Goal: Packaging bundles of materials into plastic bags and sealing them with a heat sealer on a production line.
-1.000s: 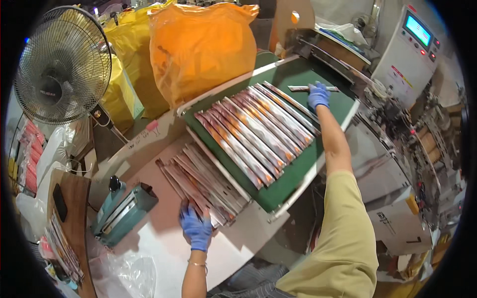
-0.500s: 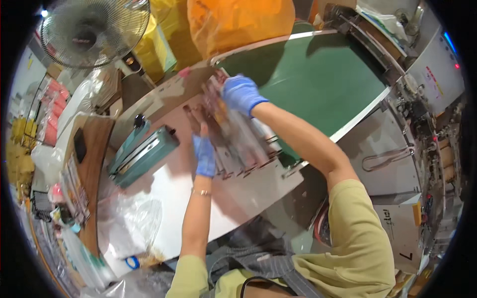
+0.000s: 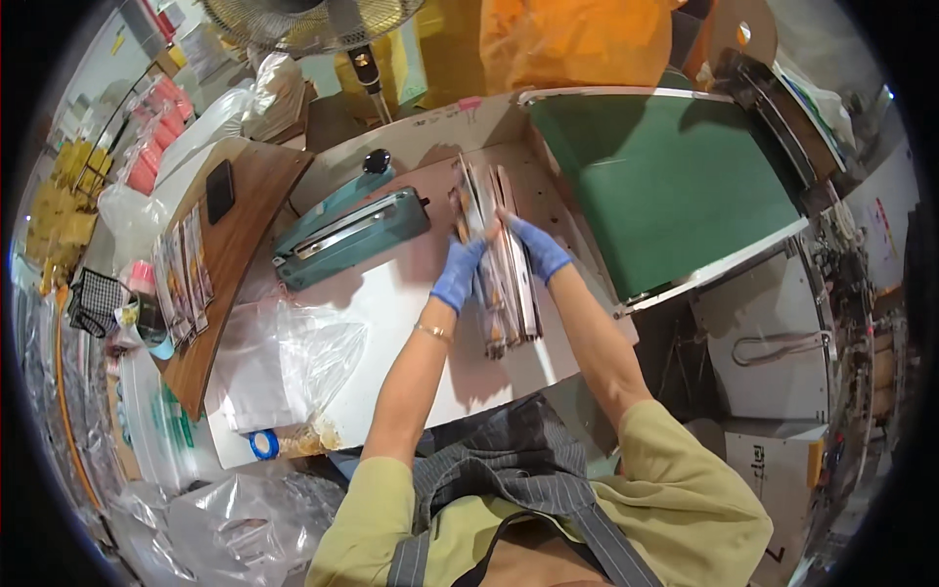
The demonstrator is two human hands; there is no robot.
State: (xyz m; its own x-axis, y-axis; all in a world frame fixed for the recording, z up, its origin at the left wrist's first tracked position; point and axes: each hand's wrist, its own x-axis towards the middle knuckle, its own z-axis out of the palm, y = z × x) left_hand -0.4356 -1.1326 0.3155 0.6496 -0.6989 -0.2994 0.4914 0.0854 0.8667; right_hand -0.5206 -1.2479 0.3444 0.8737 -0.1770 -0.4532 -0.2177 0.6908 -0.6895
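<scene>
A bundle of thin, flat printed packets (image 3: pixel 505 289) is pressed together between my two hands above the white tabletop. My left hand (image 3: pixel 460 269), in a blue glove with bare fingertips, closes on the bundle's left side. On the opposite side my right hand (image 3: pixel 536 247), gloved the same way, squeezes it near the upper part. The packets' long edges run away from me, and their near ends look uneven. What is printed on them is too blurred to make out. Left of the bundle, a teal bag sealer (image 3: pixel 357 237) rests on the table.
A green conveyor belt (image 3: pixel 675 186) lies at the right. Clear plastic bags (image 3: pixel 284 367) and a blue tape roll (image 3: pixel 262 445) are on the table's near left. A brown wooden board (image 3: pixel 240 220) carries a black phone (image 3: pixel 220 191) and more packets (image 3: pixel 183 269). A fan (image 3: pixel 313 22) stands behind.
My right hand has come back from the conveyor's edge to the bundle's right side. The packets, spread out before, are now squeezed into one narrower bundle. The head view has shifted.
</scene>
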